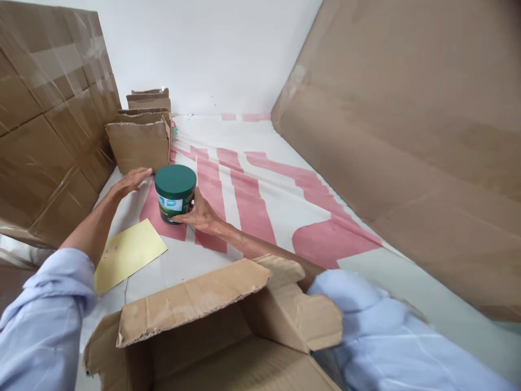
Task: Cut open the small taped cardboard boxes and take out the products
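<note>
The right hand (pixel 201 214) has its fingers closed around the right and near sides of the green tub (pixel 176 182), beyond the near open box (pixel 195 301). The left hand (pixel 131 182), fingers outstretched and empty, is just left of the tub.

A: What do we find at the hands?
B: We find the right hand (pixel 201 214) clasping a green tub (pixel 174 190) by its side, lid uppermost. The left hand (pixel 132 182) has its fingers extended beside a row of cartons (pixel 138 142); contact we cannot confirm.
A: And nearest to us?
B: We note an open box (pixel 195 298), flaps spread. Beyond it, a yellow sheet (pixel 134 252) lies flat on a red-and-white cover (pixel 264 209).
A: The flanks?
B: We record taped boxes (pixel 49 114) stacked at left, brown cardboard (pixel 407 141) at right, and a white wall (pixel 211 49) behind.
</note>
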`<state>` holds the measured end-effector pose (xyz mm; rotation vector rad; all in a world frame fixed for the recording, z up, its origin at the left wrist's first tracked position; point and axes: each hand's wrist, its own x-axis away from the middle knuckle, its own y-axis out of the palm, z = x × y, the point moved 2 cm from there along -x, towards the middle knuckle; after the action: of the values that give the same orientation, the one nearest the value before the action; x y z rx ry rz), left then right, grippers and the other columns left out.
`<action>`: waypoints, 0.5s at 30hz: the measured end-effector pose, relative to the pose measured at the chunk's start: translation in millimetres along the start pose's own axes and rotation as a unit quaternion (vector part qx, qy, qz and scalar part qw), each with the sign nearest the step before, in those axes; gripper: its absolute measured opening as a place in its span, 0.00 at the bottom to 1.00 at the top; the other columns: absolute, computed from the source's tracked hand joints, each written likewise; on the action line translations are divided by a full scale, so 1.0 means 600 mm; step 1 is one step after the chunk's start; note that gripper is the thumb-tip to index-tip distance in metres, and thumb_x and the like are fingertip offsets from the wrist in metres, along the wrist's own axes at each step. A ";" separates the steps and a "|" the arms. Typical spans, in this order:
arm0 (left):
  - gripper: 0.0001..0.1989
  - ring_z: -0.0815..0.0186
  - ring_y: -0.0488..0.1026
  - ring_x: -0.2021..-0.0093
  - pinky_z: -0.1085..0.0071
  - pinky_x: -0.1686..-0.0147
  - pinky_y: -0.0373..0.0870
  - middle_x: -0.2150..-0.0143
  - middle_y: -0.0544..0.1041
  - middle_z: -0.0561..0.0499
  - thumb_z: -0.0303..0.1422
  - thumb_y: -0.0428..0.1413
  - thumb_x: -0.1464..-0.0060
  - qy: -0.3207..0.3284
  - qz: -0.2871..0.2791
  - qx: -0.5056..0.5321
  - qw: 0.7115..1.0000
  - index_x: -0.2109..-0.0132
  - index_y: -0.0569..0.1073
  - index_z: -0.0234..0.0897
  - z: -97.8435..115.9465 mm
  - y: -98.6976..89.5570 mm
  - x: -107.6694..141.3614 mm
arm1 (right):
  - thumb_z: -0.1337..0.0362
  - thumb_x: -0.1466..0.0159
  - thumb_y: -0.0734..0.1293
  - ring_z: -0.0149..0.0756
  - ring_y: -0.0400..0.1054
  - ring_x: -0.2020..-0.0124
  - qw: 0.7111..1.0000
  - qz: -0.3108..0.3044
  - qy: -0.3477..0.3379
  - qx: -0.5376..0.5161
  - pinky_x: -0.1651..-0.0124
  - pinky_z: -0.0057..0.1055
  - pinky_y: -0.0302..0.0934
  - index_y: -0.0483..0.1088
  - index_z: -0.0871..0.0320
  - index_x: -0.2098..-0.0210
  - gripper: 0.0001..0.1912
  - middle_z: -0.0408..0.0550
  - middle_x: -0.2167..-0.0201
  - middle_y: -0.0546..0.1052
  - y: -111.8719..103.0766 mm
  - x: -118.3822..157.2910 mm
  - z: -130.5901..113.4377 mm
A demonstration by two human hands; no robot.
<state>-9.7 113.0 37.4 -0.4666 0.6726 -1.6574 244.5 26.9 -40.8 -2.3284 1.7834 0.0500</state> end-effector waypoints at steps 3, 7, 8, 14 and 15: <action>0.48 0.41 0.75 0.36 0.52 0.50 0.80 0.31 0.74 0.34 0.66 0.60 0.46 0.031 -0.077 0.056 0.995 0.29 0.70 0.41 0.025 -0.009 0.045 | 0.50 0.58 0.85 0.58 0.70 0.36 1.000 0.020 -0.008 -0.001 0.36 0.56 0.68 0.59 0.55 0.32 0.60 0.60 0.36 0.74 0.018 -0.031 -0.004; 0.69 0.36 0.67 0.29 0.48 0.35 0.72 0.24 0.63 0.30 0.53 0.78 0.67 0.126 -0.053 0.068 0.988 0.22 0.57 0.36 0.056 0.017 0.090 | 0.47 0.55 0.84 0.60 0.66 0.32 0.999 -0.001 -0.036 0.002 0.31 0.58 0.64 0.62 0.57 0.32 0.57 0.61 0.33 0.72 0.020 -0.041 -0.018; 0.68 0.36 0.67 0.30 0.48 0.34 0.70 0.25 0.64 0.30 0.51 0.79 0.68 0.134 -0.017 0.052 0.989 0.24 0.58 0.35 0.059 0.028 0.094 | 0.45 0.53 0.84 0.60 0.65 0.31 0.999 -0.008 -0.030 0.009 0.31 0.59 0.64 0.64 0.56 0.32 0.55 0.61 0.31 0.71 0.010 -0.033 -0.024; 0.51 0.46 0.73 0.38 0.57 0.40 0.72 0.35 0.73 0.36 0.40 0.75 0.61 0.087 0.083 0.026 0.992 0.32 0.65 0.33 0.050 0.063 0.070 | 0.33 0.36 0.73 0.56 0.75 0.38 0.991 -0.114 0.064 -0.025 0.40 0.59 0.74 0.79 0.52 0.44 0.34 0.59 0.39 0.80 -0.135 0.092 -0.108; 0.50 0.48 0.74 0.39 0.58 0.41 0.73 0.36 0.74 0.37 0.38 0.74 0.61 0.069 0.094 0.020 0.993 0.31 0.65 0.33 0.046 0.060 0.063 | 0.30 0.36 0.70 0.55 0.76 0.38 0.984 -0.155 0.077 -0.050 0.42 0.58 0.75 0.79 0.51 0.43 0.37 0.58 0.39 0.80 -0.158 0.121 -0.130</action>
<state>27.5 67.2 31.9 -0.2540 0.7609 -1.5310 347.2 -33.2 38.3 -2.7214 1.4884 -0.0921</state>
